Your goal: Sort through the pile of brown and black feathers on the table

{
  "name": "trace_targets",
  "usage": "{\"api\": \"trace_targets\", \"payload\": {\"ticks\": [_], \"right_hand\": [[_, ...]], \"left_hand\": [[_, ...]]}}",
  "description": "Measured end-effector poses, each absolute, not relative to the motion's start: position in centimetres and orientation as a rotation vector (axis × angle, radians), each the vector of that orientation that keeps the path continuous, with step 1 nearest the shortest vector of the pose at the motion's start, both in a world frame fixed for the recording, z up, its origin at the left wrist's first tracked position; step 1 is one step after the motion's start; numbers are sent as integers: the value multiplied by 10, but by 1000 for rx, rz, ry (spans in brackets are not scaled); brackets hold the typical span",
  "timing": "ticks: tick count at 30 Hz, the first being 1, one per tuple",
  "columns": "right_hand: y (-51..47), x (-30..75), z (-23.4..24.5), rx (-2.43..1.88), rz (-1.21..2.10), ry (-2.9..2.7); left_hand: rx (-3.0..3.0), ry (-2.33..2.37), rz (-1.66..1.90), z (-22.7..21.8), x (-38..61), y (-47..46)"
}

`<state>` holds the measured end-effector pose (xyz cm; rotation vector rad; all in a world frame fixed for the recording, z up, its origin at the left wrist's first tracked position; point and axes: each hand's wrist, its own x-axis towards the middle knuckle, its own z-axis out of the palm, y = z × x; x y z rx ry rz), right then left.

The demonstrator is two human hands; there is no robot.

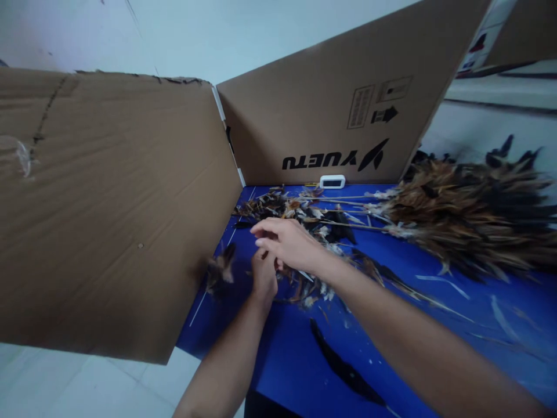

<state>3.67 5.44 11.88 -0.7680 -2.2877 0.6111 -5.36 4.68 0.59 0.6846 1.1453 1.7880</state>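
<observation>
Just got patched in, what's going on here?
A person is working with both bare hands over a blue table. The right hand is just above the left hand, fingers close together; whatever they hold, if anything, is hidden. A blurred tuft of feathers shows left of them. Loose feathers lie scattered beyond the hands, and feather dusters lie to the right, sticks pointing left. A long black feather lies nearer the front.

You seem to be in a craft workshop: loose feathers [267, 203] strew the blue tabletop [296, 354] mid-frame, between-bundles at right, cardboard panels [108, 203] left.
</observation>
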Motion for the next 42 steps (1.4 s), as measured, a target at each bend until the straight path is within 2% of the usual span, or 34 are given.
{"api": "trace_targets", "payload": {"ticks": [5, 9, 17, 25, 31, 36, 39, 42], "right_hand": [[69, 74, 72, -1027, 204, -2716], [74, 95, 38, -1069, -105, -2814], [67, 116, 49, -979, -17, -2558], [77, 96, 23, -916, -189, -2782], [77, 113, 37, -919, 129, -2480], [57, 136, 57, -1091, 657, -2202], [43, 144, 50, -1185, 926, -2023], [33, 151, 33, -1231, 1059, -1856]], "left_hand": [[688, 1073, 1757, 5, -61, 47], [724, 1085, 1723, 5, -60, 45], [776, 1084, 1647, 5, -56, 43], [804, 1110, 1640, 4, -57, 43], [811, 1099, 1629, 1, -55, 43], [886, 1103, 1566, 2, -51, 39], [979, 1088, 1513, 3, -45, 33], [1047, 1064, 1440, 4, -37, 25]]}}
